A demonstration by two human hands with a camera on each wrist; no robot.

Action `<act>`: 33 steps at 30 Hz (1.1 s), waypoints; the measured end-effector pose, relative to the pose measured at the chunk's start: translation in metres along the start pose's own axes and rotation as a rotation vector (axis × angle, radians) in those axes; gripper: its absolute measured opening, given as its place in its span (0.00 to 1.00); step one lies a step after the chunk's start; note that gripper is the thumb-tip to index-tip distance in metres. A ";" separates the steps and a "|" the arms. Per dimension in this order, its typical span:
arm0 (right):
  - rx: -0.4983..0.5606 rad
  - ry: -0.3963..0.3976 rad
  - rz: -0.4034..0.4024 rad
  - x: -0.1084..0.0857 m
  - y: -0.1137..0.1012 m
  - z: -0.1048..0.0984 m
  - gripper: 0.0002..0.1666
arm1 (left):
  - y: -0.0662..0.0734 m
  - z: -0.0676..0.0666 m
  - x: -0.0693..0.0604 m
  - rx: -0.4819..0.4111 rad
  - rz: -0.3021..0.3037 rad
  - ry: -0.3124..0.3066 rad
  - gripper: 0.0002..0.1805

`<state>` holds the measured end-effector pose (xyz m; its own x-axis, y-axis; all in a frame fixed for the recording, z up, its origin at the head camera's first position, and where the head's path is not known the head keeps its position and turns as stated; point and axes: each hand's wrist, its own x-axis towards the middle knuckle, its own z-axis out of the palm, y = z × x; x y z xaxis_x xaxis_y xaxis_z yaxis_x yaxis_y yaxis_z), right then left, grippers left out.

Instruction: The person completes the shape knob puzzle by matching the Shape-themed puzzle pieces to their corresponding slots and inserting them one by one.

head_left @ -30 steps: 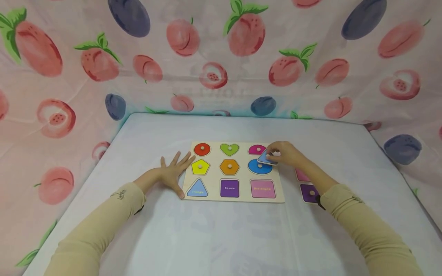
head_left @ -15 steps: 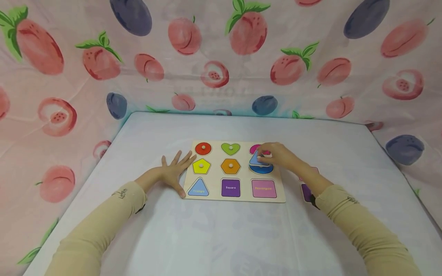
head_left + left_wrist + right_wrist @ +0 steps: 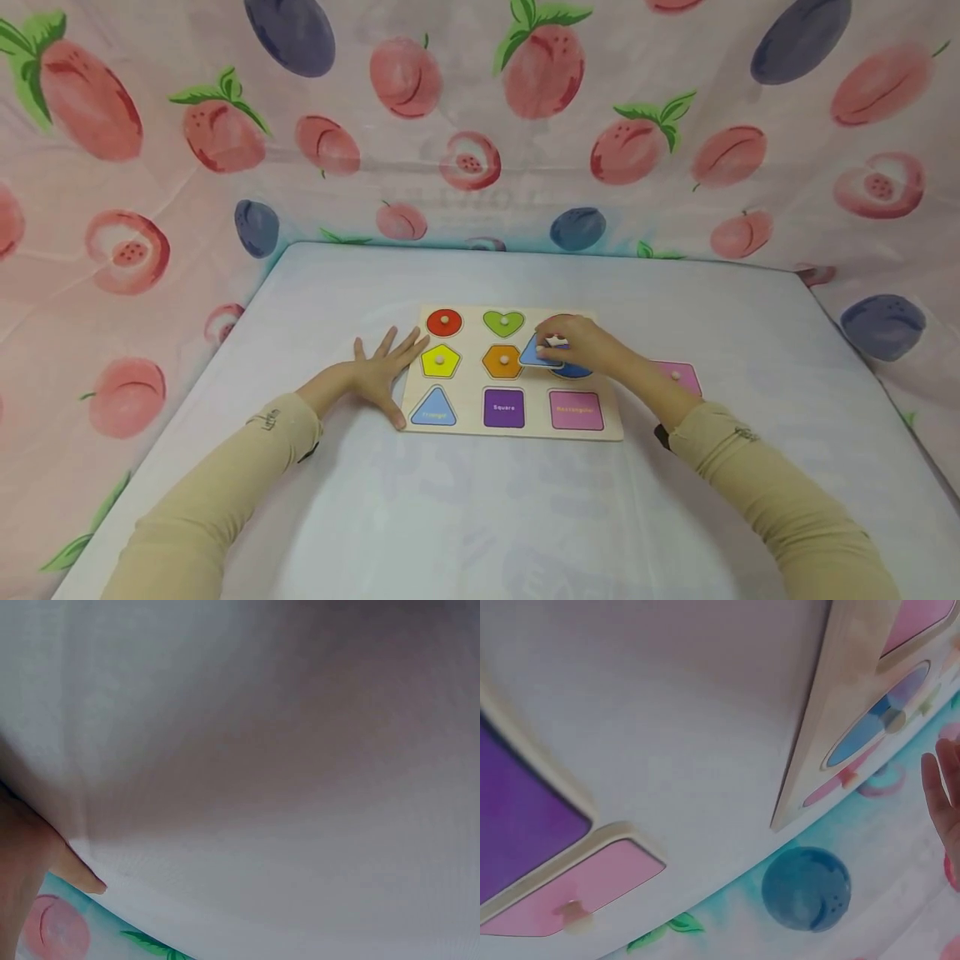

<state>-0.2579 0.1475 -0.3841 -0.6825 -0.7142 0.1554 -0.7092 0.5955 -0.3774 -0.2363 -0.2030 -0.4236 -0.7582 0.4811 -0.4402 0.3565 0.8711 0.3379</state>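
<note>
My right hand [image 3: 583, 343] pinches a light blue triangle puzzle piece [image 3: 529, 357] by its knob. It holds the piece over the wooden shape board [image 3: 467, 410], between the orange hexagon [image 3: 495, 361] and the blue oval [image 3: 576, 372], partly covering both. My left hand [image 3: 375, 379] lies with fingers spread at the board's left edge, fingertips and thumb touching it. Along the board's near row are the printed recesses: a blue triangle [image 3: 433, 407], a purple square [image 3: 504, 407] and a pink rectangle [image 3: 576, 411]. In the left wrist view only part of the left hand [image 3: 26, 859] shows.
Right of the board lies a pink rectangle piece [image 3: 684, 375], partly behind the right forearm. A purple square piece [image 3: 525, 817] sits beside it in the right wrist view. The red circle [image 3: 445, 322], green heart [image 3: 503, 322] and yellow pentagon [image 3: 439, 361] sit in the board.
My right hand has carried the triangle piece leftward across the board, from over the blue oval towards the orange hexagon. The left hand stays at the board's edge.
</note>
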 end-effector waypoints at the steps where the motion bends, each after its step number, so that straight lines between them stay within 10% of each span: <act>1: 0.001 -0.008 0.007 0.001 -0.003 0.001 0.05 | 0.000 0.000 0.000 -0.003 0.000 0.000 0.77; 33: 0.039 -0.161 0.170 0.033 -0.072 0.040 0.08 | 0.002 -0.002 -0.001 -0.007 -0.009 -0.013 0.78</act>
<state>-0.2222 0.0659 -0.3881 -0.7525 -0.6559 -0.0594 -0.5769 0.7000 -0.4210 -0.2360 -0.2024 -0.4206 -0.7538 0.4749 -0.4542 0.3465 0.8745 0.3394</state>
